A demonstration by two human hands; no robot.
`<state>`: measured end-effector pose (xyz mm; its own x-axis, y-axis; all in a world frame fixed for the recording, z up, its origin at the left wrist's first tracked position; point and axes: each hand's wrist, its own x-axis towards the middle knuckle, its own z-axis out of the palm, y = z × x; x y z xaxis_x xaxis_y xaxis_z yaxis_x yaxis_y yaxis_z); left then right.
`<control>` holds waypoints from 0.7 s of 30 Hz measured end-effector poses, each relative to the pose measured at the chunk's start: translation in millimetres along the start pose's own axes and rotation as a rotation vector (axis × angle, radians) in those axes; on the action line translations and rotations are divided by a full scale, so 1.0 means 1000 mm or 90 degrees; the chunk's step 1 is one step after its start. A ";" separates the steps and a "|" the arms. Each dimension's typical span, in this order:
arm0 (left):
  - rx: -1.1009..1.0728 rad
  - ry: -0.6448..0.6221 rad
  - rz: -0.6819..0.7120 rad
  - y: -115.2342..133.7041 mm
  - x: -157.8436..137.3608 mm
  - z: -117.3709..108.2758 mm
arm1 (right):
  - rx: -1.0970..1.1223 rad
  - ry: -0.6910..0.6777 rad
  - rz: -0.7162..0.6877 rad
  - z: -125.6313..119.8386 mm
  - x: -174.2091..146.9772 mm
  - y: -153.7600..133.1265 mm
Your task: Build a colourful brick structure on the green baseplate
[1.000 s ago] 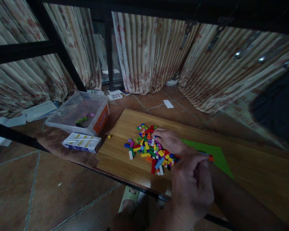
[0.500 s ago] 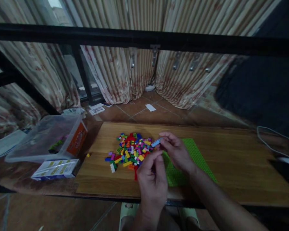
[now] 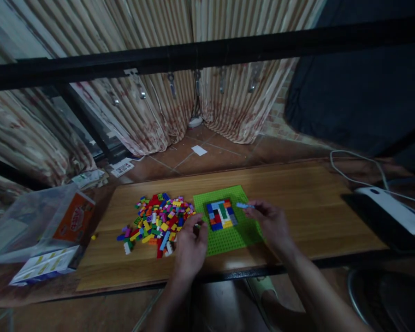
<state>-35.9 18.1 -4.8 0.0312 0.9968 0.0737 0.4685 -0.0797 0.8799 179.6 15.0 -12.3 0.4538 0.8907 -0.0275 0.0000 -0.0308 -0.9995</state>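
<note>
In my right hand a light blue toy brick is pinched between thumb and fingertips, just above the right part of a green baseplate. On the plate sits a low block of joined bricks in blue, red, white, yellow, green and grey. My left hand hovers at the plate's left edge, fingers loosely curled and thumb apart, with nothing visible in it. Beside it spreads a heap of loose coloured bricks.
All this lies on a wooden board. To the left stand a clear plastic box with an orange label and a white carton. At right are a white device with a cable and a black flat object.
My view has turned right. My right hand has carried the light blue brick from beside the heap to over the plate's right side. My hands have moved apart, uncovering the joined bricks.
</note>
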 end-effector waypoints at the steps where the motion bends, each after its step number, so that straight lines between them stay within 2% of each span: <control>1: 0.011 -0.005 0.002 0.002 0.001 0.003 | -0.027 -0.017 -0.007 0.002 -0.002 0.002; 5: 0.040 -0.002 0.035 0.006 0.007 0.009 | -0.150 -0.093 -0.045 0.001 -0.008 0.006; 7: 0.053 -0.003 0.050 0.007 0.010 0.010 | -0.179 -0.099 -0.057 -0.003 -0.006 0.006; 10: 0.065 -0.009 0.055 0.007 0.014 0.015 | -0.184 -0.103 -0.077 -0.004 -0.002 0.008; 16: 0.107 0.000 0.050 0.000 0.023 0.026 | -0.146 -0.154 -0.071 0.012 0.003 0.015; 21: 0.113 0.007 0.060 0.001 0.026 0.028 | -0.231 -0.181 -0.079 0.014 0.004 0.012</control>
<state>-10.4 43.8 -15.5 0.0727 0.9849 0.1572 0.6119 -0.1685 0.7728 168.9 24.4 -24.8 0.1687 0.9849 0.0389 0.3724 -0.0272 -0.9277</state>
